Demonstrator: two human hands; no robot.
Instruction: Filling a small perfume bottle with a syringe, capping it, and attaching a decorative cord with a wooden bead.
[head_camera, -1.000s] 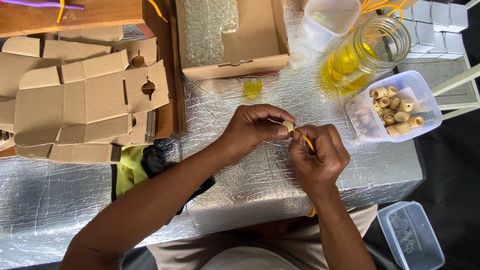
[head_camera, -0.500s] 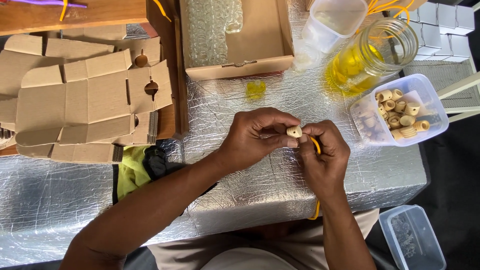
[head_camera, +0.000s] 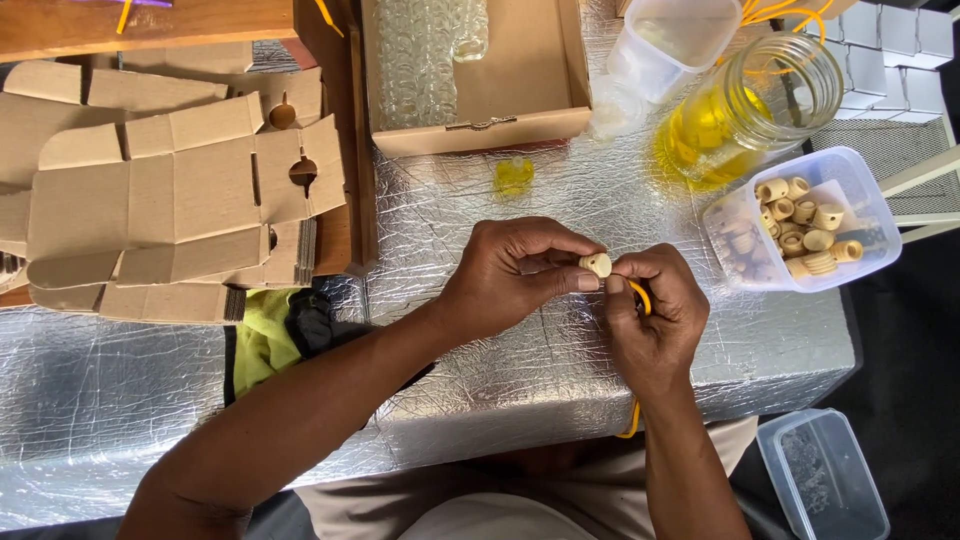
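Just between both grips, the wooden bead (head_camera: 596, 264) meets the yellow cord (head_camera: 640, 296).

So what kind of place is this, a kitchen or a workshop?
Probably a small craft or packing workbench, not a kitchen: flat cardboard boxes stacked at one side, a tub of wooden beads, and the hands working a bead onto yellow cord.

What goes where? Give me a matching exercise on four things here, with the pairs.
Things:
1. bead
2. jar
3. tub
4. flat cartons

Places:
a. lying on its side, with yellow inside
b. stacked at far left
c. pinched between both hands
d. at right, full of pale beads

Pairs: 1-c, 2-a, 3-d, 4-b
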